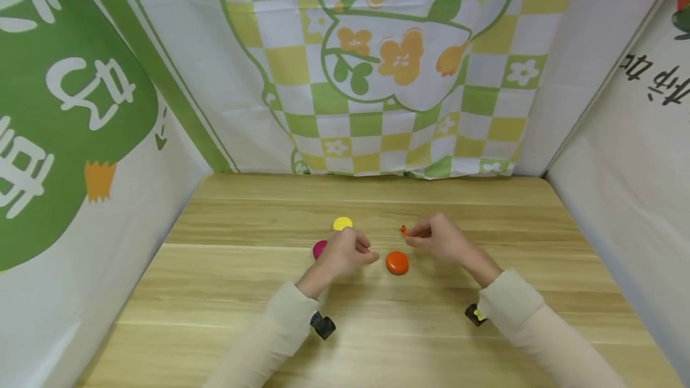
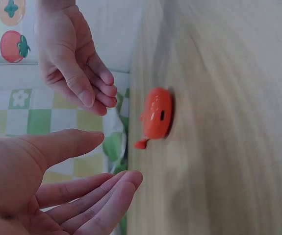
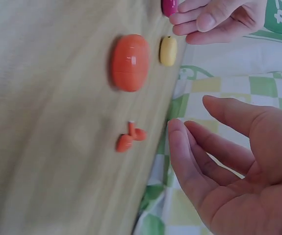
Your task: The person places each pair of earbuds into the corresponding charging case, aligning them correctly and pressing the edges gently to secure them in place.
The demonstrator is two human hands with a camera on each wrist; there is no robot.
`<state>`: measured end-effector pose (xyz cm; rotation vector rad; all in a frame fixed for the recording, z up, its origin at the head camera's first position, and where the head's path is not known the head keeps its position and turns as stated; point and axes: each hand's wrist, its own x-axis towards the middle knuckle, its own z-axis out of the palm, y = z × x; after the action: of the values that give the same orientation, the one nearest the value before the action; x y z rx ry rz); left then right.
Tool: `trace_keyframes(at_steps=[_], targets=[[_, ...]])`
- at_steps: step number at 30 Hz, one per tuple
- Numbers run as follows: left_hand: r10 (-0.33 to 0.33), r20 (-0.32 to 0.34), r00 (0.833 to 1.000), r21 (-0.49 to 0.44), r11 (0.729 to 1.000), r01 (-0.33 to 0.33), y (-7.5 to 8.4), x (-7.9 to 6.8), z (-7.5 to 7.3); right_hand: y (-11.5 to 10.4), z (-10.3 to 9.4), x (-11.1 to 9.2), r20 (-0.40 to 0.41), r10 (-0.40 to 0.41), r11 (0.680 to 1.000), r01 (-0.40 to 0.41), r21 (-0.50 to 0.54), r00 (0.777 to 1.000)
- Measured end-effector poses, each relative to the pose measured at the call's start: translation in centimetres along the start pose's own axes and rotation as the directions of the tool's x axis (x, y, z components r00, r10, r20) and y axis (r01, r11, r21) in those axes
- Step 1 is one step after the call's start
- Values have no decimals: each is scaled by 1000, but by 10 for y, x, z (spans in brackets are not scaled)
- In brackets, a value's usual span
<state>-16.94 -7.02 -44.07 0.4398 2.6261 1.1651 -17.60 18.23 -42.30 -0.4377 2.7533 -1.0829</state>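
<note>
An orange earbud case (image 1: 397, 263) lies on the wooden table between the two hands, its lid closed. Just beyond it is a pair of orange earbuds (image 3: 125, 143), lying close together on the wood. My right hand (image 1: 443, 238) is beside the earbuds, thumb and fingers spread apart with nothing held. To the left of the orange case, my left hand (image 1: 345, 253) hovers with a gap between thumb and fingers, holding nothing. A yellow case (image 1: 342, 223) and a magenta case (image 1: 320, 249) sit behind the left hand, which partly covers them in the head view.
The wooden table (image 1: 226, 292) is bounded by printed cloth walls on the left, back and right. A green checked cloth (image 1: 366, 124) hangs down to the back edge. Black wrist cameras (image 1: 323, 325) are on both wrists, below the pale sleeves.
</note>
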Motion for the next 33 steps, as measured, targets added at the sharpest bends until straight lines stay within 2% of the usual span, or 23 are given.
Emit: trace_keyframes(at_steps=[7, 15, 18, 33], targets=[[-47, 37, 998, -29, 998, 48, -8, 3, 20, 15, 16, -14, 36, 139, 989, -141, 38, 990], [-68, 38, 997, -65, 995, 70, -9, 9, 30, 26, 32, -17, 46, 162, 979, -166, 120, 986], [-78, 46, 996, -72, 994, 81, -8, 13, 33, 27, 36, -18, 55, 193, 969, -199, 146, 980], [-105, 61, 993, -118, 987, 112, -6, 21, 43, 27, 39, -17, 69, 227, 947, -237, 215, 971]])
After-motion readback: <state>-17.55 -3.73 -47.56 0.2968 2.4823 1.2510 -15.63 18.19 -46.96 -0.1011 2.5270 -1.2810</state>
